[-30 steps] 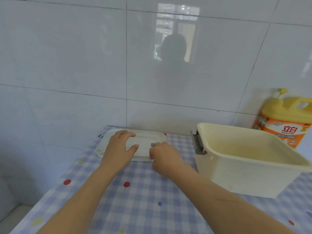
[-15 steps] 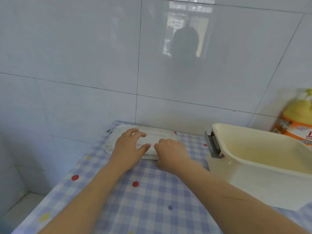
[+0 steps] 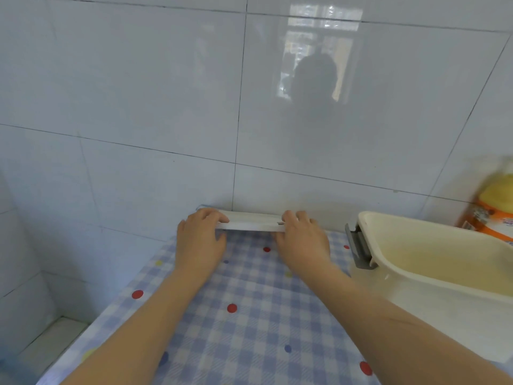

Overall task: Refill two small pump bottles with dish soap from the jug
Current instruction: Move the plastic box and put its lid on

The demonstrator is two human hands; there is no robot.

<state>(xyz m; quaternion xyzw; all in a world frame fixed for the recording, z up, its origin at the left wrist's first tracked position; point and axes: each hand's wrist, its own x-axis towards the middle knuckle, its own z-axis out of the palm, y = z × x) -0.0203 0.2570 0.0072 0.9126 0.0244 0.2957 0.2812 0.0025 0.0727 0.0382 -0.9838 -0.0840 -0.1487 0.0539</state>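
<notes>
**Item: lid in both hands, refill not yet begun**

**Step in hand.** Preparation, by the look of it: the tub's lid is off and is being handled at the far edge of the table [image 3: 249, 329], at 12 o'clock, against the tiled wall [image 3: 138, 107]. No soap is being poured.

**Hands.**
- Left hand [image 3: 201, 240]: fingers curled over the left end of the lid [image 3: 252, 222], thumb on the near side; it grips the lid.
- Right hand [image 3: 301, 240]: fingers curled round the right end of the lid; it grips the lid.
- The lid is white and flat, seen nearly edge-on. Whether it touches the cloth cannot be told.

**Containers.**
- Tub [image 3: 402, 301]: cream plastic, uncovered, at 3 o'clock, with a grey latch [image 3: 359, 251] on the end nearest the hands. Only its own pale floor shows in the part in view, and its right end runs out of frame.
- Jug [image 3: 497, 207]: yellow with an orange label, at 2 o'clock behind the tub, by the wall and well apart from both hands. It is blurred and cut by the frame edge, so cap and fill level cannot be told.
- Pump bottles: none in view.

**Next move, as judged.** Let go of the lid somewhere it will not slide, bring out the two bottles, and reach past the tub for the jug. The tub stands between hands and jug, so the reach must clear its rim.
</notes>
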